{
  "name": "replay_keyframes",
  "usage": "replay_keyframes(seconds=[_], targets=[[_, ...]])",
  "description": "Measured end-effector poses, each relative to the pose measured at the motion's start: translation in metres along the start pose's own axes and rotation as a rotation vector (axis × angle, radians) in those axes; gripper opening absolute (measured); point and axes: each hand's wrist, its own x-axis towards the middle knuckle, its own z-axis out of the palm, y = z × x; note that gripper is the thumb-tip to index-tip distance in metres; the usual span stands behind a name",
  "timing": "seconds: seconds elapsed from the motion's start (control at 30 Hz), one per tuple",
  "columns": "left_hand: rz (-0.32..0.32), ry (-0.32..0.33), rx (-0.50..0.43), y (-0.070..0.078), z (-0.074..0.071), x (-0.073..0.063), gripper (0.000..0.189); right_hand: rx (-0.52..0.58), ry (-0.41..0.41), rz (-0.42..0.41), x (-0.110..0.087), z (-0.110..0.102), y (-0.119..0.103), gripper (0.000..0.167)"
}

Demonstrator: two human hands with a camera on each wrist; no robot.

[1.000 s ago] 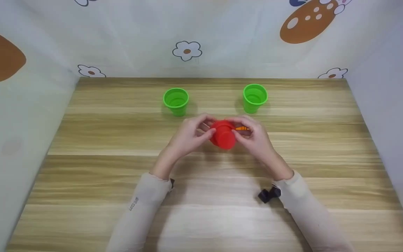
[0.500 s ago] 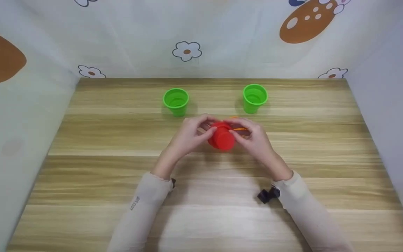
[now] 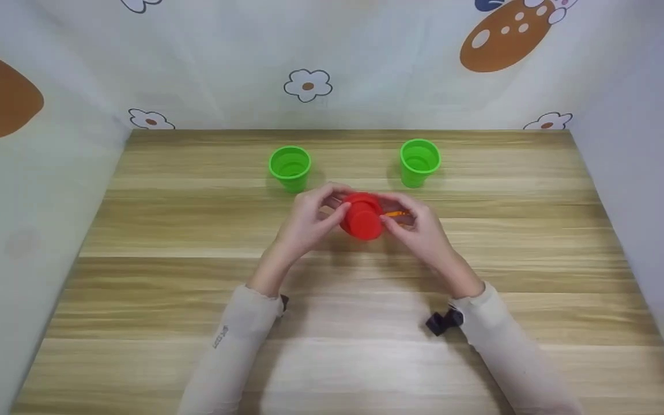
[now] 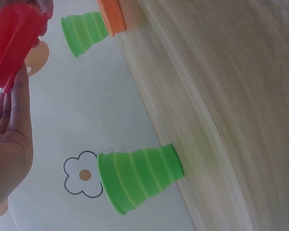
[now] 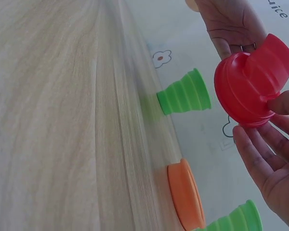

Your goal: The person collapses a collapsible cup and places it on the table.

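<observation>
Between both hands is a red collapsible cup (image 3: 365,223), its base turned toward the head camera and its wall partly folded in, as the right wrist view shows (image 5: 250,89). My left hand (image 3: 309,222) grips its left side, thumb on the near face and fingers behind. On the opposite side my right hand (image 3: 421,227) pinches the cup with thumb and fingers. The cup is held above the wooden table. Beyond the right hand, a flattened orange collapsible cup (image 5: 185,195) lies on the table, mostly hidden in the head view.
Two green collapsible cups stand upright toward the back, one at left (image 3: 290,167) and one at right (image 3: 420,161). A pale curtain (image 3: 222,69) printed with flowers rises along the table's back edge. Black wrist-camera mounts (image 3: 444,321) stick out by the cuffs.
The red cup has shifted slightly left and away from the body, its base moving with it. My left fingers and thumb have moved a little outward; the right hand stays nearly in place.
</observation>
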Motion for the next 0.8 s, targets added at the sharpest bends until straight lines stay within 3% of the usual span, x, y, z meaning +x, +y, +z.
replay_keyframes(seconds=[0.3, 0.8], targets=[[-0.014, 0.021, 0.008, -0.0012, -0.0006, -0.0002, 0.026, 0.046, 0.028, 0.041, 0.0003, 0.0013, -0.0014, 0.039], [-0.013, -0.008, -0.055, -0.0019, -0.0005, -0.002, 0.025, -0.019, 0.065, -0.002, 0.001, 0.0035, -0.0019, 0.035]])
